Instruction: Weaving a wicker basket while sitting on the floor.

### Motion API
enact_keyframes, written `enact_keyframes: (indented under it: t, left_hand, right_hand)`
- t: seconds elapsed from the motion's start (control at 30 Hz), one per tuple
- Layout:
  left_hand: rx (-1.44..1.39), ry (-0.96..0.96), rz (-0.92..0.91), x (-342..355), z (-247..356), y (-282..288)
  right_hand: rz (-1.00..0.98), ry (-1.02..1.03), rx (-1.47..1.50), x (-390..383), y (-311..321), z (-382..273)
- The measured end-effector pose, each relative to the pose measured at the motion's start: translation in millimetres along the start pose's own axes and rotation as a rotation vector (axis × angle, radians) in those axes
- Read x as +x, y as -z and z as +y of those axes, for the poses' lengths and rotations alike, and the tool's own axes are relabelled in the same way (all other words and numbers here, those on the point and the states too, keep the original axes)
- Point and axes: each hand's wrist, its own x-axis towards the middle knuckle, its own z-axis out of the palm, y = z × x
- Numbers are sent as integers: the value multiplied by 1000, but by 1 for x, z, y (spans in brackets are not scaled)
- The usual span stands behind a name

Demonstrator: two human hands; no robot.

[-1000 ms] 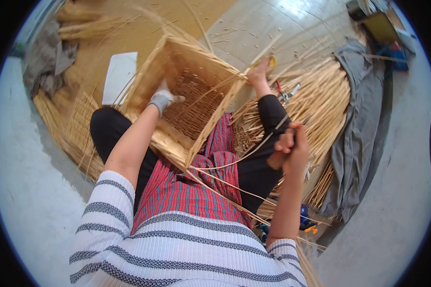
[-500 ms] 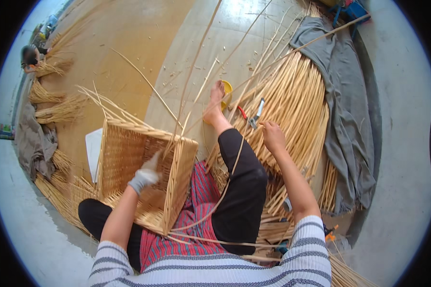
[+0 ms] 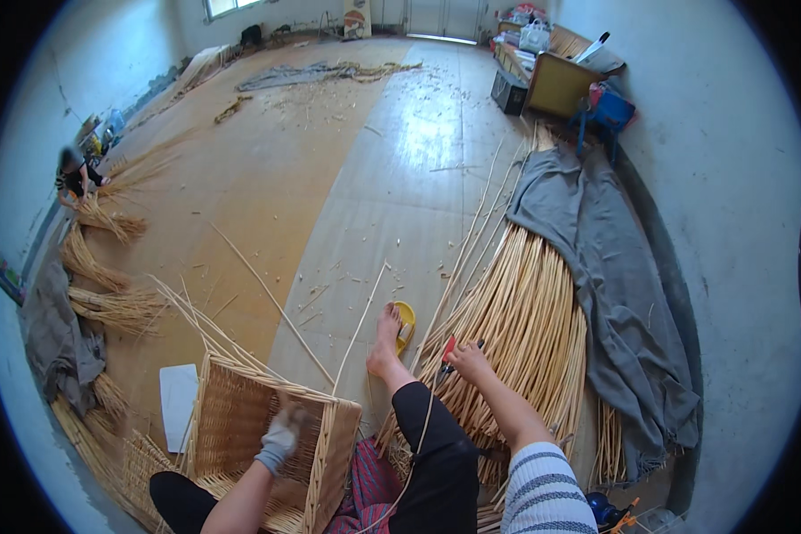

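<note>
The right hand (image 3: 472,360) clasps cutters (image 3: 448,349), long axis slanting, blades (image 3: 441,375) bodyward (left hand (image 3: 281,435): grip unclear).

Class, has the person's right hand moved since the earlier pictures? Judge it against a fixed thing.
Yes: forward. The right hand is now nearer the yellow slipper, at the red-handled pruners.

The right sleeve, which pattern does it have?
The right sleeve: white with grey stripes; it shows best in the head view.

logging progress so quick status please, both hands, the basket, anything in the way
Left hand gloved, inside basket. Right hand at red-handled tool, grip unclear. Long canes jutting from basket's far rim. Strand across right leg.
</note>
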Motion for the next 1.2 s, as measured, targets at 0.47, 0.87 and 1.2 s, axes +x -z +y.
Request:
enact_keyframes:
  t: [0.47, 0.87, 1.2]
  left_hand:
    - [-536, -701, 330, -174, 256, 23]
    - [-596, -380, 138, -278, 306, 27]
    - [-550, -150, -176, -286, 268, 43]
  right_hand:
    - [651, -929, 875, -173, 192, -37]
    - [228, 146, 642, -240, 259, -111]
    - [291, -52, 819, -233, 210, -197]
